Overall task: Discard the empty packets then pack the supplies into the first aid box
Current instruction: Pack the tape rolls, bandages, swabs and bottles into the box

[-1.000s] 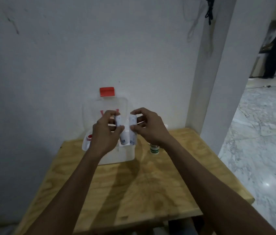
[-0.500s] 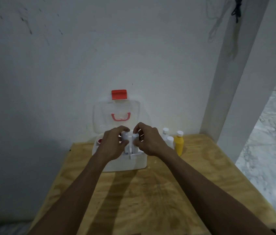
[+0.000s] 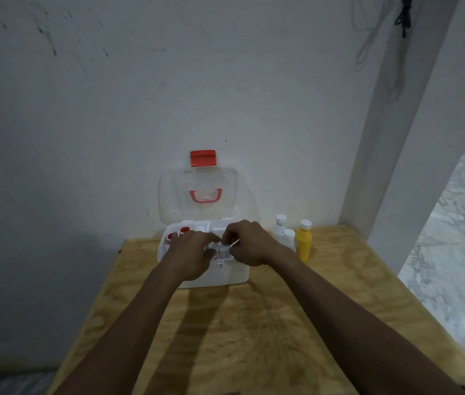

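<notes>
STEP packing, no packets in view | left hand (image 3: 190, 253) fingers curled on small white supplies (image 3: 220, 248) over first aid box (image 3: 214, 276) | right hand (image 3: 247, 243) pinching same | bottles (image 3: 303, 243) right of fingers | NEXT lower, release, fetch bottles

plywood table (image 3: 325, 323), white wall (image 3: 168, 95), marble floor (image 3: 459, 252)

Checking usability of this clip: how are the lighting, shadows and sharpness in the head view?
Head view: dim and soft throughout; forearms cast dark shadows across the table; the white items between the left hand and right hand blur into the first aid box; wide-angle bending tilts the pillar.
</notes>
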`<state>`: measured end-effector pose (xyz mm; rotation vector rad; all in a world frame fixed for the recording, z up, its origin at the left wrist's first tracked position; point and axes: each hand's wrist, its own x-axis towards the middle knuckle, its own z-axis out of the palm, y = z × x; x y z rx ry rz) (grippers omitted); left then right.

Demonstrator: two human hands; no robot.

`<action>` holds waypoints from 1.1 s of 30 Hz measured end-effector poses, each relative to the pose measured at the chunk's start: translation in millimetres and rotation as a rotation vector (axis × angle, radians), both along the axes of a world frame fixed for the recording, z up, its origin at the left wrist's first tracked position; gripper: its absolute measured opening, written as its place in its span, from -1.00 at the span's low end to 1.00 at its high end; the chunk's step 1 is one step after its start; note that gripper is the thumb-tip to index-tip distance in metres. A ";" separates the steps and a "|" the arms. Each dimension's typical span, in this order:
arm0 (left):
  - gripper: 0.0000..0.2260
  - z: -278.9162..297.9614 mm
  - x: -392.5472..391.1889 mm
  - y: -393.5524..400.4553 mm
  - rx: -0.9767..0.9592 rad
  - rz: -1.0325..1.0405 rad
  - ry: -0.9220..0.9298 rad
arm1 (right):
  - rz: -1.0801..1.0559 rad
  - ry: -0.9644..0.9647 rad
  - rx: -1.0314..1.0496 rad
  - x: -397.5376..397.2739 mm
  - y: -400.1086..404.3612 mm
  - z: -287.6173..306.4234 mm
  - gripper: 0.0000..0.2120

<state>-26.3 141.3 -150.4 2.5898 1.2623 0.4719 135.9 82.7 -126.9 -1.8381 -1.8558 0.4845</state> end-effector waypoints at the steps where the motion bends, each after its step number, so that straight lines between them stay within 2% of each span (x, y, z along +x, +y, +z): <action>1: -0.72 -0.9 -0.8 -0.5 0.000 0.001 0.000 | 0.002 0.003 -0.009 -0.1 -1.0 0.8 -0.77; 16: -0.66 14.3 -0.3 -9.1 -0.059 -0.016 0.007 | -0.040 0.072 -0.066 -2.9 -3.0 5.0 -0.63; 33: -0.63 19.8 1.3 -12.9 -0.061 -0.019 -0.021 | -0.060 0.049 -0.070 2.0 -0.4 5.5 -0.55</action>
